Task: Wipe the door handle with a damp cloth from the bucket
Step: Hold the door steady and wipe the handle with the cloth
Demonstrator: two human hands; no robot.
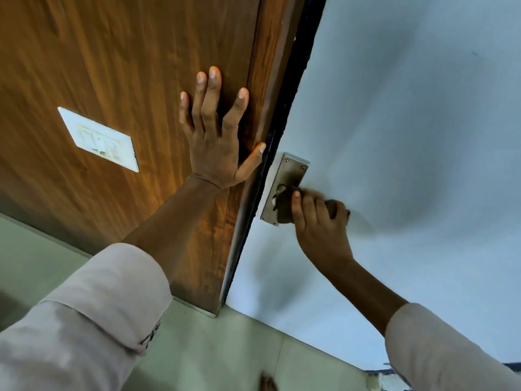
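A brushed-metal handle plate (287, 176) is screwed to the pale blue-white door (408, 122) near its left edge. My right hand (318, 221) grips a dark brownish cloth (284, 204) wrapped around the handle lever, which the cloth and fingers hide. The cloth looks blurred. My left hand (217, 136) lies flat with fingers spread on the brown wooden panel (112, 66) beside the door, its thumb near the dark door gap. No bucket is in view.
A white switch plate (98, 139) sits on the wooden panel left of my left hand. Pale green floor tiles (211, 348) run below the panel and the door. A foot (266, 383) shows at the bottom edge.
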